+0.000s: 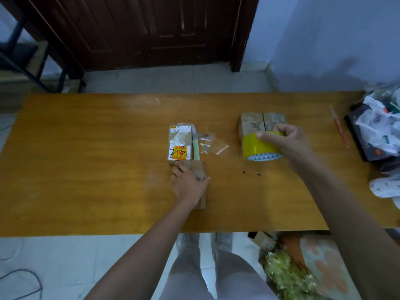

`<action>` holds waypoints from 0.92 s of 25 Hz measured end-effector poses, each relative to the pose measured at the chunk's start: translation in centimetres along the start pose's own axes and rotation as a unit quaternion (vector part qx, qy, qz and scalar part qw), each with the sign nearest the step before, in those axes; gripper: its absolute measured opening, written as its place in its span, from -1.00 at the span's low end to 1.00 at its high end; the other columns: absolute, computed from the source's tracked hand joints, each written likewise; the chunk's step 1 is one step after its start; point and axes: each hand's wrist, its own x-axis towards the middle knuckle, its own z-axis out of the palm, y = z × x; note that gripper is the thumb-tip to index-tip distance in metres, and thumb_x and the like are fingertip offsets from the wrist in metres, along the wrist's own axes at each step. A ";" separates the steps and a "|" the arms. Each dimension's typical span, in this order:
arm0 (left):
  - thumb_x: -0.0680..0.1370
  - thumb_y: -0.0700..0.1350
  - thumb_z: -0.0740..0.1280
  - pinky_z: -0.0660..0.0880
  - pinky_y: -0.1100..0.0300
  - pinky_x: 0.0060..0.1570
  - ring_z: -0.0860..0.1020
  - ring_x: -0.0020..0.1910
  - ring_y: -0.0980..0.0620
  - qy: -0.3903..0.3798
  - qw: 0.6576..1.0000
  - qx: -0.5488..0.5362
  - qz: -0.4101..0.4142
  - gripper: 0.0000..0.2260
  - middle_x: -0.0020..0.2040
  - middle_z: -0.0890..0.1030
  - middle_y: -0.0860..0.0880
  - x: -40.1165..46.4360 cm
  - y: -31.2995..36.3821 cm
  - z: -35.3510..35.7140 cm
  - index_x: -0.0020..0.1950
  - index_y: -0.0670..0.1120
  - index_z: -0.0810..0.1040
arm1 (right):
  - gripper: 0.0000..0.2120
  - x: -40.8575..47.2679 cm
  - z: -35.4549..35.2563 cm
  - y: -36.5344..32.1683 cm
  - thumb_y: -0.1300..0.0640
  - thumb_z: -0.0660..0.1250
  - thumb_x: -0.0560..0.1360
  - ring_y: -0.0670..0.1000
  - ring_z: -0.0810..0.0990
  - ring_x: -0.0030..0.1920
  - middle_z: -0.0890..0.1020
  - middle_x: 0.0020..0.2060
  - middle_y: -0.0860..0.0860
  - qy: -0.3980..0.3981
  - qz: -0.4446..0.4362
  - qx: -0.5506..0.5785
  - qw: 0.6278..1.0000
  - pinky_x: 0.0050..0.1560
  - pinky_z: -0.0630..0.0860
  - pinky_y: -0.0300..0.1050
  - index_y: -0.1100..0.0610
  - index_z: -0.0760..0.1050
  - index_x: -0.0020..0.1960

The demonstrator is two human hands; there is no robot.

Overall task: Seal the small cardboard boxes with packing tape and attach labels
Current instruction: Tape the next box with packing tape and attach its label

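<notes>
My left hand [188,184] grips a small plain cardboard box [199,169] near the table's middle. Just beyond it lies a labelled cardboard box [180,141] with a yellow and red sticker, and a pale green knife [195,146] rests along its right edge. Clear tape scraps [211,144] lie to the right of that box. My right hand [285,137] holds a yellow roll of packing tape [258,148] by its top. Behind the roll stands a third cardboard box [262,122], its top flaps closed.
A red pen [339,128] lies at the right of the wooden table [86,159]. Plastic bags and a dark box [376,131] pile up at the right edge. Cardboard and green foliage [287,273] sit on the floor under the near right edge.
</notes>
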 end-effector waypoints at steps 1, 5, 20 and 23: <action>0.29 0.43 0.39 0.41 0.00 0.16 0.34 0.30 -0.21 -0.009 1.000 -0.004 0.008 0.14 0.37 0.28 -0.22 -0.4 0.8 0.2 0.53 -0.27 -0.03 | -0.57 -0.2 -0.1 0.2 0.09 0.53 0.28 -0.19 0.37 -0.53 0.34 -0.56 -0.18 -0.017 0.005 0.001 1.000 -0.51 0.31 -0.38 0.02 0.25 -0.43; 0.38 0.44 0.27 0.28 -0.05 0.32 0.21 0.39 -0.23 -0.062 0.998 -0.023 -0.010 0.06 0.44 0.17 -0.23 -2.0 3.5 0.4 0.55 -0.27 -0.03 | -0.58 -0.8 -0.9 1.5 0.11 0.53 0.33 -0.17 0.41 -0.50 0.38 -0.53 -0.16 -0.040 0.011 0.019 0.999 -0.47 0.38 -0.35 0.01 0.27 -0.42; 0.56 -0.26 0.33 0.53 0.29 -0.25 0.56 -0.21 0.05 -0.332 0.593 -0.711 -0.179 -0.76 -0.16 0.59 -0.09 -2.9 5.5 -3.9 0.22 -0.24 0.45 | -0.64 -1.7 -1.8 -1.5 -0.01 0.51 0.27 -0.13 0.39 -0.49 0.39 -0.52 -0.12 -0.115 0.006 0.093 0.989 -0.48 0.35 -0.31 0.01 0.32 -0.45; 0.57 -0.27 0.30 0.48 0.27 -0.27 0.54 -0.23 0.06 -0.287 0.632 -0.696 -0.184 -0.82 -0.15 0.58 -0.08 -1.8 4.3 -4.3 0.17 -0.22 0.47 | -0.63 -1.4 -1.9 -0.6 -0.02 0.52 0.27 -0.11 0.40 -0.48 0.39 -0.50 -0.11 -0.113 0.010 0.080 0.990 -0.47 0.36 -0.31 0.01 0.32 -0.43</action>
